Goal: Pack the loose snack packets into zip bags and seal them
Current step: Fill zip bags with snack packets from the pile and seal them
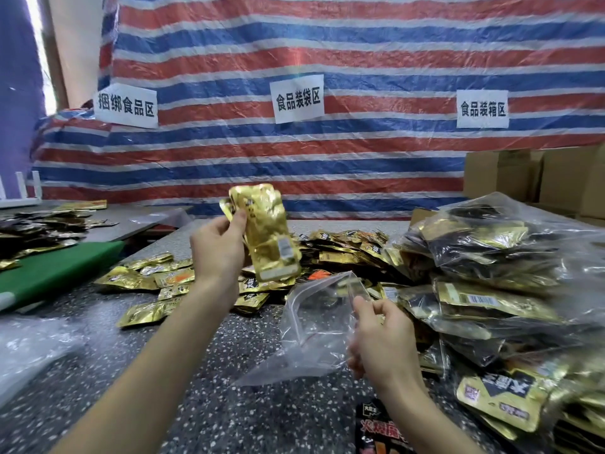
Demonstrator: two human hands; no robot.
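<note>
Nearest, the right hand (379, 335) pinches the rim of an empty clear zip bag (314, 326) over the speckled table (196, 371). Beyond, the left hand (217, 247) grips raised gold snack packets (268, 234); loose packets (154, 283) lie behind.

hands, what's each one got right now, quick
Left hand: holds gold snack packets up above the table.
Right hand: pinches the edge of a clear zip bag.

Glossy gold foil packets (266, 234), clear plastic zip bag (314, 322), speckled stone table (183, 371)
</note>
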